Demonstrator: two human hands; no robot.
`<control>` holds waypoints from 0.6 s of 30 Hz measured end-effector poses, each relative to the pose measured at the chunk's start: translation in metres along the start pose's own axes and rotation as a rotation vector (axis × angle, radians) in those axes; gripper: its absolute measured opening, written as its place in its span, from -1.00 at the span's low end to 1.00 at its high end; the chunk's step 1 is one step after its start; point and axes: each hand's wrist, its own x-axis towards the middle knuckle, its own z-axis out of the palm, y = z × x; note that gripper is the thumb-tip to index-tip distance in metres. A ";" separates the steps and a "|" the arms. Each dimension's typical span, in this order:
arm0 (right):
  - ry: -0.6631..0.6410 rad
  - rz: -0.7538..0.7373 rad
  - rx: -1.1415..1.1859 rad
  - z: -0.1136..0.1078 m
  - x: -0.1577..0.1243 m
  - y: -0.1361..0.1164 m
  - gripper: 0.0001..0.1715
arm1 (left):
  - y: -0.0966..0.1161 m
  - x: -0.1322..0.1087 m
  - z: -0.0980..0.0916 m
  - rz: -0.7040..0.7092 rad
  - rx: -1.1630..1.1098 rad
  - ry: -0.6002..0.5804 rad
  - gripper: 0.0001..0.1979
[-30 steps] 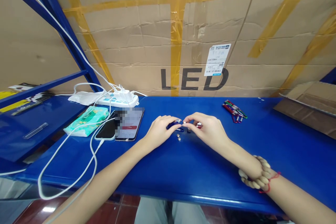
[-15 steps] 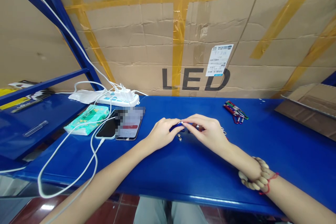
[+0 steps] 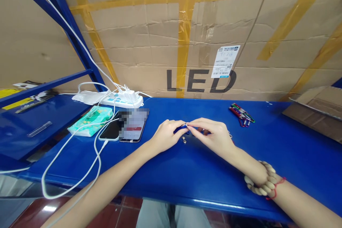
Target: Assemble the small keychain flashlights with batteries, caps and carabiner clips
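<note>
Thumb and fingers of my left hand (image 3: 169,133) pinch a small blue piece (image 3: 183,126) with a silvery end, mostly hidden by the fingers. At that silvery end, the fingertips of my right hand (image 3: 211,131) are pressed together; what they grip there is too small to make out. Just below the fingertips, small round silvery parts (image 3: 184,141) lie on the blue table (image 3: 171,171). Behind my right hand, small dark and reddish items are partly covered, and silvery rings (image 3: 229,134) show past its knuckles.
Several coloured carabiners (image 3: 242,114) lie at the back right, near an open cardboard box (image 3: 315,114). To the left are two phones (image 3: 133,128), a tissue pack (image 3: 91,121), a power strip (image 3: 125,98) and looping white cables (image 3: 44,181). A large carton (image 3: 149,50) stands behind.
The whole view has shifted slightly, so everything sits a little further right. Both hands keep nearly the same pose at the blue piece.
</note>
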 end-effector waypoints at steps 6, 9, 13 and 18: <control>-0.002 -0.018 0.012 0.001 -0.001 0.000 -0.75 | -0.002 0.000 0.000 -0.008 -0.001 0.007 -0.79; -0.012 -0.024 0.010 0.002 -0.002 0.002 -0.78 | -0.002 0.000 0.000 0.001 0.004 0.021 -0.81; -0.053 -0.017 -0.008 0.002 -0.002 0.004 -0.80 | -0.001 0.000 0.000 0.008 0.043 0.004 -0.82; -0.134 -0.008 0.011 0.002 -0.002 0.004 -0.79 | 0.000 -0.001 0.001 0.006 0.036 -0.026 -0.82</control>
